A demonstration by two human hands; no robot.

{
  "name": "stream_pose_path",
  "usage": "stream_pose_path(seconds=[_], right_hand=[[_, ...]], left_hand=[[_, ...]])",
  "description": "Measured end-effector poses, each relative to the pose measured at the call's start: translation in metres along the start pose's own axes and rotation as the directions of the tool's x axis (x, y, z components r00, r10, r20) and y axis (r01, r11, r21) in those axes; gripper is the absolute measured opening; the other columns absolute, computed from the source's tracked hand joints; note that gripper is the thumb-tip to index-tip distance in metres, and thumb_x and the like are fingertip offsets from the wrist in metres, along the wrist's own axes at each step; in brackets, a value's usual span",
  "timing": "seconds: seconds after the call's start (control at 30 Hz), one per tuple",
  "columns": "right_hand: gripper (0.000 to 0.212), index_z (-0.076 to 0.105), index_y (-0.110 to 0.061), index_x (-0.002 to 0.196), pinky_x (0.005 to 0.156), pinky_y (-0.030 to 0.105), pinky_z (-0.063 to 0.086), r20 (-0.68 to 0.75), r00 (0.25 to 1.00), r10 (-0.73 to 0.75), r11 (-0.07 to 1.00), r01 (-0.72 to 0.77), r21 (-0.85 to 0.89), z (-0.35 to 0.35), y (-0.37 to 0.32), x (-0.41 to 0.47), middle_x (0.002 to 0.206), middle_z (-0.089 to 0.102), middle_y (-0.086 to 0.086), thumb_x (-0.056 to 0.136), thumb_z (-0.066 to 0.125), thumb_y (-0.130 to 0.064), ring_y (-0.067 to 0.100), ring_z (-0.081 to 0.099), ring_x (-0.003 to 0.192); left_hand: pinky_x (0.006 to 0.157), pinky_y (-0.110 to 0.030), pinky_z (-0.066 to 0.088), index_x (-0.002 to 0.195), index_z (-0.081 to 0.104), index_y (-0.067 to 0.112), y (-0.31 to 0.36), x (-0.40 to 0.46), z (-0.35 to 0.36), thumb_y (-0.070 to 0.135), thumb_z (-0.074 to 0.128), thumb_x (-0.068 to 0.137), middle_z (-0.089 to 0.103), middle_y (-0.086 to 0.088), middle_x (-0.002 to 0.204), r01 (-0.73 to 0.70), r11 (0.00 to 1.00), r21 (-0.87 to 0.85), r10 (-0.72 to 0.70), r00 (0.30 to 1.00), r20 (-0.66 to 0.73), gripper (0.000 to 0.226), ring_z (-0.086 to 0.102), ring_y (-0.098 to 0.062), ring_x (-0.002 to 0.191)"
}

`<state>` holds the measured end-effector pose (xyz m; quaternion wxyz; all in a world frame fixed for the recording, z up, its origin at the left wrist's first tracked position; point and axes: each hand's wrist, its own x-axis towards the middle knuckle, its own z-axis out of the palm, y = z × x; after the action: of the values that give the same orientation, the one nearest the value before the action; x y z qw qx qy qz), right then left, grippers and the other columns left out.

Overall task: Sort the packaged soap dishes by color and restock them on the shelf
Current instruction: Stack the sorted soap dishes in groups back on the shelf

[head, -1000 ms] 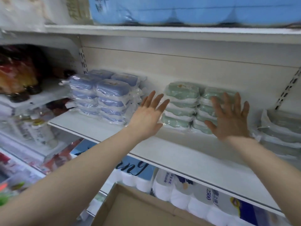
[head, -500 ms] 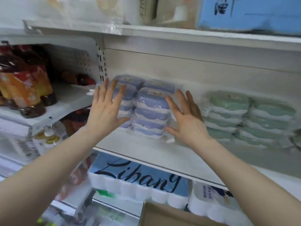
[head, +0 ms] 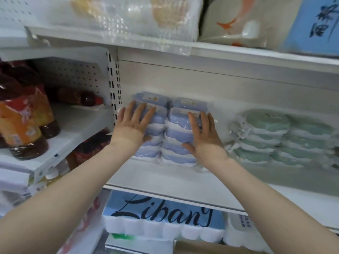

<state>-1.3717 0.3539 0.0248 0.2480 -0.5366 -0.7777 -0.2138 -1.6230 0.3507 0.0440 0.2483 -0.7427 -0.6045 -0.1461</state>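
Now the blue soap dishes [head: 180, 132] are pressed by the left hand [head: 132, 125] and right hand [head: 205, 138]. Fingers are held straight and spread. Green soap dishes [head: 271, 136] are stacked beside them on the shelf [head: 165, 180].

On the left-hand shelving stand dark bottles [head: 27, 125] with orange and red labels, and one more bottle [head: 82, 98] lies on its side farther back. Below, a blue pack of paper rolls [head: 163, 219] bears the script "Libang". A cardboard box [head: 211, 247] shows at the near bottom edge. Up top sit clear plastic-wrapped packs [head: 128, 15], a beige bag [head: 238, 21] and a blue package [head: 315, 24] to the right.
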Motion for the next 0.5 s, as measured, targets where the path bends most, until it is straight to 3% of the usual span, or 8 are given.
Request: stream_pose_path(seconds=[0.07,0.13,0.2,0.3,0.37,0.43,0.5], right_hand=[[0.103,0.020,-0.021,0.148,0.099,0.058,0.044,0.053,0.999,0.001,1.000,-0.003,0.029,-0.008,0.000,-0.001,0.147,0.037,0.025,0.071,0.079,-0.054,0.052,0.032,0.137],[0.097,0.018,-0.031,0.150,0.108,0.052,0.034,0.154,0.987,0.046,0.995,-0.058,0.076,-0.023,0.002,0.005,0.155,0.024,0.009,0.074,0.064,-0.071,0.038,0.017,0.146],[0.100,0.015,-0.036,0.152,0.112,0.048,0.029,0.250,0.963,0.096,0.984,-0.129,0.120,-0.040,0.002,0.018,0.157,0.015,0.000,0.072,0.054,-0.082,0.028,0.009,0.148],[0.114,0.001,-0.039,0.153,0.115,0.051,0.026,0.414,0.895,0.166,0.961,-0.241,0.136,-0.053,0.005,0.042,0.162,0.006,0.000,0.064,0.048,-0.092,0.026,0.005,0.150],[0.123,-0.008,-0.038,0.153,0.116,0.053,0.024,0.535,0.819,0.209,0.924,-0.344,0.166,-0.055,0.009,0.054,0.164,0.001,0.002,0.060,0.050,-0.094,0.028,0.006,0.150],[0.130,-0.012,-0.033,0.154,0.115,0.047,0.028,0.606,0.766,0.217,0.883,-0.419,0.212,-0.052,0.012,0.063,0.164,0.006,0.004,0.059,0.056,-0.091,0.029,0.016,0.148],[0.132,-0.007,-0.030,0.155,0.110,0.038,0.036,0.598,0.777,0.196,0.860,-0.430,0.276,-0.045,0.011,0.070,0.161,0.019,0.003,0.058,0.062,-0.088,0.028,0.031,0.142]], left_hand=[[0.108,-0.059,0.030,0.146,0.041,0.021,-0.006,0.001,-0.002,0.051,0.083,0.062,0.043,-0.016,0.144,-0.078,0.996,-0.033,0.076,0.995,-0.063,0.099,0.035,-0.045,0.134],[0.102,-0.056,0.037,0.136,0.052,0.019,-0.014,0.007,-0.007,0.055,0.086,0.054,0.051,-0.016,0.134,-0.138,0.990,-0.030,0.133,0.983,-0.130,0.096,0.045,-0.043,0.123],[0.111,-0.054,0.026,0.144,0.039,0.028,-0.017,0.014,-0.022,0.068,0.074,0.063,0.036,-0.012,0.148,-0.090,0.996,-0.024,0.088,0.995,-0.045,0.097,0.031,-0.041,0.135],[0.118,-0.051,0.009,0.151,0.001,0.044,-0.022,0.026,-0.028,0.080,0.060,0.066,0.000,-0.005,0.160,0.043,0.990,-0.136,-0.017,0.983,0.185,0.109,0.001,-0.039,0.147],[0.115,-0.050,0.020,0.149,-0.003,0.044,-0.025,0.033,-0.031,0.082,0.060,0.064,0.004,-0.006,0.159,0.066,0.984,-0.163,-0.021,0.965,0.261,0.114,0.009,-0.038,0.145],[0.107,-0.046,0.034,0.151,0.003,0.039,-0.025,0.038,-0.033,0.081,0.063,0.063,0.020,-0.008,0.152,0.082,0.983,-0.162,-0.031,0.954,0.298,0.115,0.027,-0.035,0.137],[0.103,-0.044,0.040,0.151,0.012,0.033,-0.022,0.040,-0.032,0.080,0.066,0.062,0.028,-0.008,0.147,0.096,0.982,-0.164,-0.041,0.949,0.312,0.114,0.035,-0.034,0.131]])
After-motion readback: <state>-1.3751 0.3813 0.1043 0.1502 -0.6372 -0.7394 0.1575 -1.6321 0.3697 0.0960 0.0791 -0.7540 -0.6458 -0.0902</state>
